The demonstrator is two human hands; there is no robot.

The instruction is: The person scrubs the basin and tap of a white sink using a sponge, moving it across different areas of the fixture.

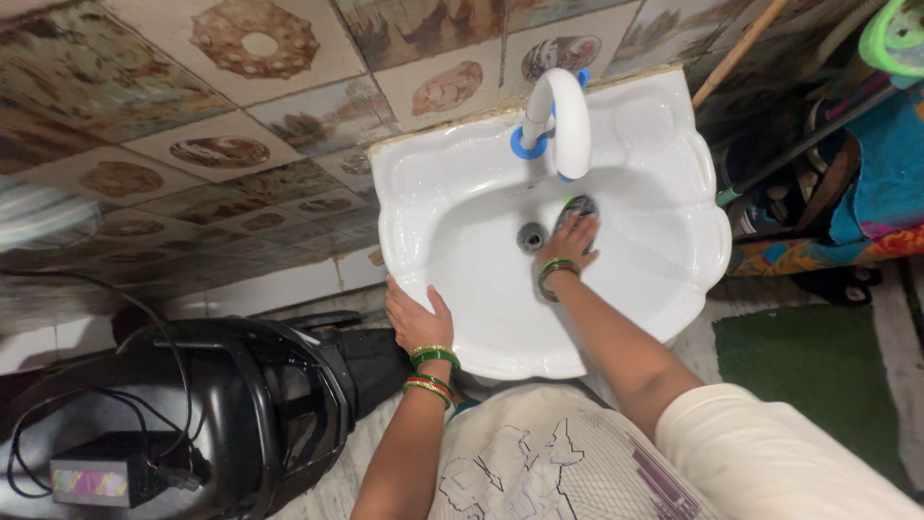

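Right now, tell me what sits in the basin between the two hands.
Head view: only bare white sink wall between the left hand on the rim and the right hand on the scrub pad.

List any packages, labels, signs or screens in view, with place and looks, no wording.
Small box-shaped device: lower left, on the grey surface beside the black helmet, dark, cabled, with a pale multicoloured label strip on its face.
No packages, signs or screens show.
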